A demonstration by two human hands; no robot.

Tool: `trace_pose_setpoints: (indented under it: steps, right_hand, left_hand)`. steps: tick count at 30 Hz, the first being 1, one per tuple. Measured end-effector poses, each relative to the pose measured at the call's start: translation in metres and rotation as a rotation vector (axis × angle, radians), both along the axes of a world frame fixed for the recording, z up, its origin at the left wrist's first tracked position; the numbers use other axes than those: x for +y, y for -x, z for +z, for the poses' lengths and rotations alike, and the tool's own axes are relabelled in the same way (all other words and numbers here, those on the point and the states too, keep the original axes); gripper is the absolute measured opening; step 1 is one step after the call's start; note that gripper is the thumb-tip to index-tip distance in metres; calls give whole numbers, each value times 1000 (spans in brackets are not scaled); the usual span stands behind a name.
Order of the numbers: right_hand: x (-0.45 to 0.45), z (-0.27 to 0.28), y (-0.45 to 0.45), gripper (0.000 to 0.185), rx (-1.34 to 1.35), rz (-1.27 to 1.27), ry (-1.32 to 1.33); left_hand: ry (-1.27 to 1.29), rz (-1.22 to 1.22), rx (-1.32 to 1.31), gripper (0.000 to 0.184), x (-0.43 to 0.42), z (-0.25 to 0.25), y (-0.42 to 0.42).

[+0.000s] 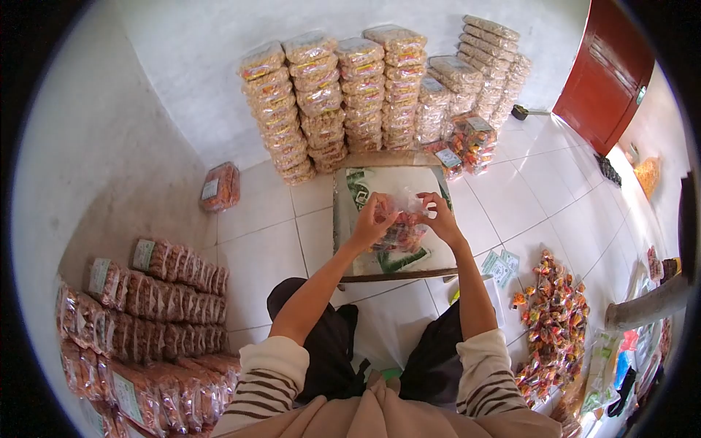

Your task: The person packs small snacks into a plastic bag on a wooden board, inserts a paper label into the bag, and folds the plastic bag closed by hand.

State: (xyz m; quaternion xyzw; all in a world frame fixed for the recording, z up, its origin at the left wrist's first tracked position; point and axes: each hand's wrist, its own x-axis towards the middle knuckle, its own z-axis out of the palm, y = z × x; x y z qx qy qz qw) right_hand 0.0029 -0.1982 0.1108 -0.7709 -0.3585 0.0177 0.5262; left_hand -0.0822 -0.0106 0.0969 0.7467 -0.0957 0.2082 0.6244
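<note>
On the low table [444,252] in front of me is a clear plastic bag [401,238] with small reddish-orange packets inside. Its loose top is gathered up between my hands. My left hand [374,221] pinches the left side of the bag's mouth, fingers curled. On the other side, my right hand [438,217] grips the plastic with thumb and fingers bent. A white sheet with green print [358,186] covers the tabletop under the bag.
Tall stacks of bagged snacks [314,95] line the wall behind the table. Brown snack packs [168,314] are piled at left. At right lie a heap of small colourful packets [555,321] and printed labels [500,267]. A red door [606,73] stands far right.
</note>
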Motion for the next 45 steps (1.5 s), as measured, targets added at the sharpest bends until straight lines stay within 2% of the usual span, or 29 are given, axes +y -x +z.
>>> trace_pose_setpoints:
  steps: [1, 3, 4, 6, 10, 12, 13, 15, 16, 18, 21, 22, 24, 26, 28, 29, 32, 36, 40, 42, 45]
  right_hand:
    - [1, -1, -1, 34, -3, 0, -1]
    - [2, -4, -5, 34, 139, 93, -183]
    - [3, -7, -7, 34, 138, 93, -182]
    - [5, -8, -7, 34, 133, 114, -272]
    - [9, 0, 3, 35, 309, 72, -475]
    - [10, 4, 3, 29, 363, 5, -485]
    - [8, 2, 0, 29, 363, 6, -485]
    - [5, 5, -2, 20, 391, -22, -272]
    - [6, 8, 0, 20, 391, -23, -271]
    - [5, 15, 4, 12, 355, -77, -432]
    - [2, 24, 1, 14, 367, -87, -581]
    - [-2, 28, -1, 18, 325, -94, -517]
    - [-3, 37, 3, 20, 328, -79, -575]
    - [-2, 39, 9, 23, 330, -65, -632]
    - [-2, 30, 11, 30, 263, -208, -710]
    - [-2, 23, 10, 30, 259, -207, -712]
    - [-5, 9, 12, 35, 62, -351, -420]
    - [0, 16, 25, 29, -127, -399, -350]
    - [6, 15, 23, 32, -179, -305, -336]
    - [10, 14, 23, 31, -313, -290, -220]
    - [14, 14, 24, 24, -200, -321, -255]
  left_hand:
    - [-1, 0, -3, 37, 0, -1, -2]
    - [33, 70, -198, 33, -3, 3, -6]
    - [34, 71, -200, 33, -5, 7, -5]
    - [253, 81, -252, 34, -11, 12, -3]
    - [241, 167, -235, 35, -9, 22, -7]
    - [251, 12, 38, 37, -3, 29, -8]
    - [252, 12, 37, 37, -1, 32, -8]
    - [273, -133, 310, 27, 1, 37, -10]
    - [274, -133, 310, 27, 0, 39, -11]
    - [25, 82, 103, 18, -4, 42, -15]
    - [166, 72, -8, 15, -7, 48, -20]
    - [164, 71, -6, 15, -8, 49, -21]
    - [272, 84, -38, 16, -10, 49, -23]
    - [241, 111, -38, 16, -12, 49, -23]
    - [209, 137, -47, 16, -13, 52, -24]
    - [213, 162, -54, 16, -14, 53, -23]
    - [194, 200, -73, 16, -15, 54, -24]
    - [111, 213, -52, 13, -14, 56, -24]
    - [140, 161, -70, 12, -13, 55, -24]
    - [97, 197, -112, 18, -14, 54, -24]
    - [63, 207, -178, 21, -17, 59, -23]
